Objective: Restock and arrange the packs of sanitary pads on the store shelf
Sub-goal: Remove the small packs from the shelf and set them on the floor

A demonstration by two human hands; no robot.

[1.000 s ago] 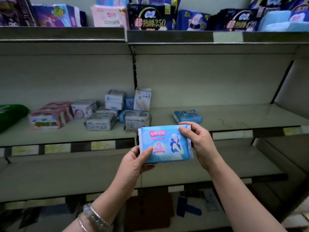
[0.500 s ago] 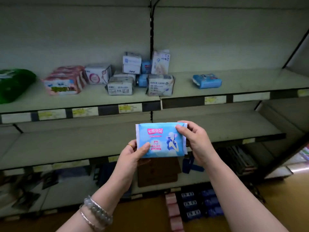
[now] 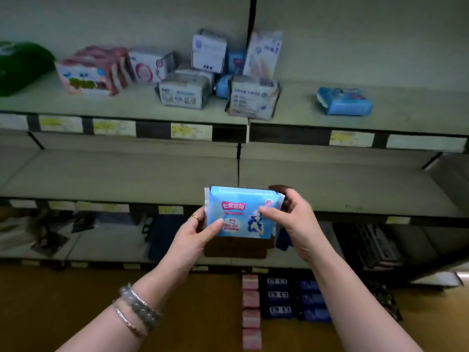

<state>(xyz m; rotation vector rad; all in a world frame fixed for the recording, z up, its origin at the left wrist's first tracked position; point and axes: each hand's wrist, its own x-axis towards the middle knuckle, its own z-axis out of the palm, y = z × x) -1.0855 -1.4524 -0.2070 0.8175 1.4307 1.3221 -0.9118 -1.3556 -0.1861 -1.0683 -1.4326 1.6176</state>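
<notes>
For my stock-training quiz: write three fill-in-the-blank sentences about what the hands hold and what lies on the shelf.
The left hand and right hand hold one pack coloured ____.
The bracelets sit on the ____ wrist.
The lone pack on the shelf lies to the ____ of the cluster of packs.
Missing words: blue; left; right.

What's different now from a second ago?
The blue pack came down from level with the upper shelf to the lower shelf. The left hand and right hand still hold it. The shelved packs stayed put.
</notes>
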